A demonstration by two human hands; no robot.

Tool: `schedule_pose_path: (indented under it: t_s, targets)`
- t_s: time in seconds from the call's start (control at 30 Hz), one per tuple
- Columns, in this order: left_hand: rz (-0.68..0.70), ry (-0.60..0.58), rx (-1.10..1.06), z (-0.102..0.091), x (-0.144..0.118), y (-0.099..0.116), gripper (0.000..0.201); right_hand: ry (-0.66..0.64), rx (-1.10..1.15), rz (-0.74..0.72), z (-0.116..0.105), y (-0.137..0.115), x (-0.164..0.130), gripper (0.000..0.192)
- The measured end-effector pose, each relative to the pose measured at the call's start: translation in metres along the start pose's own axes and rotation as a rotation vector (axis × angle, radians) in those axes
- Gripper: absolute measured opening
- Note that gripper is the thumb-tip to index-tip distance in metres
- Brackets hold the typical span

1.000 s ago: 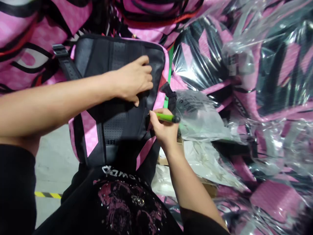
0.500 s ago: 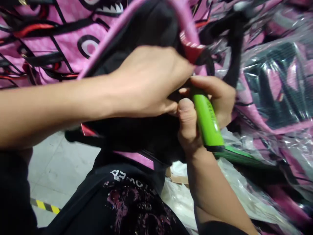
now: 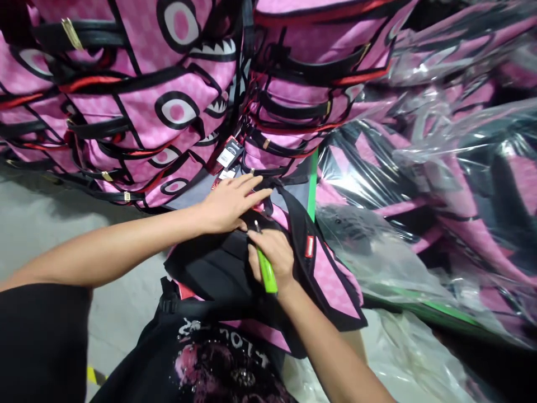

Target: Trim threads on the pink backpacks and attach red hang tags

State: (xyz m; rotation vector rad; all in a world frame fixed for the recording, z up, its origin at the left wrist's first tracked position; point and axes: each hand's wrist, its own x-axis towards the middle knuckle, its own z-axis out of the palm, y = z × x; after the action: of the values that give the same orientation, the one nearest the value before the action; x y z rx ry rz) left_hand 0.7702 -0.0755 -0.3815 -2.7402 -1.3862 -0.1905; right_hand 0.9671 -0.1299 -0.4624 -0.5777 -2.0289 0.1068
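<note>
Left hand (image 3: 229,204) lies flat, fingers spread, on the backpack (image 3: 218,268); right hand (image 3: 271,254) grips a green tool (image 3: 265,272), perhaps a cutter.

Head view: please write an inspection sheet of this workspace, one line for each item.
Surface: grey floor at left, with a yellow mark near the bottom edge.
Job's things: a pink and black backpack lies in front of the person; a green tool with a thin metal tip is at it.
Clutter: a stack of pink backpacks with eye and teeth prints; plastic-wrapped backpacks at right; hang tags.
Grippers: left hand flat on the backpack, fingers spread; right hand closed on the green tool.
Cables: nothing seen; only black straps.
Surroundings: a green edge behind the backpack; the person's black printed shirt.
</note>
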Motion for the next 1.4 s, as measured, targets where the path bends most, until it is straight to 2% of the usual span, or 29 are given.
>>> schedule_pose_path:
  t_s: [0.07,0.13,0.23,0.33,0.43,0.53,0.6,0.67,0.73,0.87,1.03,1.2,1.3,1.4]
  targets:
    - [-0.061,-0.169,0.014,0.015,0.017,-0.002,0.092,-0.043,-0.012,0.042,0.003,-0.009,-0.013,0.049]
    - [-0.105,-0.234,0.051,0.028,0.023,-0.004,0.090,-0.104,-0.015,0.101,0.004,-0.011,-0.026,0.046]
    - [-0.054,-0.147,0.103,0.035,0.017,0.000,0.099,-0.152,0.072,0.194,-0.001,-0.004,-0.028,0.036]
    - [0.078,-0.056,0.112,0.033,0.014,0.011,0.114,-0.101,0.196,0.413,-0.008,0.006,-0.018,0.029]
    - [0.078,-0.110,0.144,0.037,0.021,0.017,0.123,-0.043,0.242,0.601,-0.010,0.013,-0.011,0.028]
    - [0.007,-0.200,0.167,0.047,0.030,0.014,0.122,-0.019,0.236,0.667,-0.011,0.022,-0.013,0.027]
    - [-0.008,-0.184,0.144,0.053,0.032,0.011,0.115,-0.009,0.161,0.693,-0.016,0.031,-0.014,0.026]
    - [-0.017,-0.147,0.124,0.056,0.031,0.011,0.106,-0.060,0.044,0.691,-0.025,0.040,-0.009,0.023]
    - [-0.029,-0.124,0.117,0.057,0.029,0.013,0.099,-0.180,-0.013,0.644,-0.035,0.045,0.003,0.018]
    - [-0.070,-0.110,0.094,0.059,0.026,0.017,0.093,-0.469,0.118,0.531,-0.045,0.046,0.029,0.023]
    - [-0.161,-0.111,0.040,0.060,0.026,0.019,0.091,-0.514,0.039,0.660,-0.036,0.051,0.045,0.019]
    - [-0.219,-0.154,-0.018,0.057,0.028,0.020,0.086,-0.797,0.226,0.482,-0.046,0.068,0.053,0.017]
    - [-0.205,-0.171,-0.020,0.054,0.029,0.019,0.085,-0.882,0.228,0.429,-0.053,0.075,0.056,0.021]
    - [-0.208,-0.184,-0.033,0.054,0.029,0.018,0.083,-0.917,0.224,0.369,-0.050,0.077,0.055,0.023]
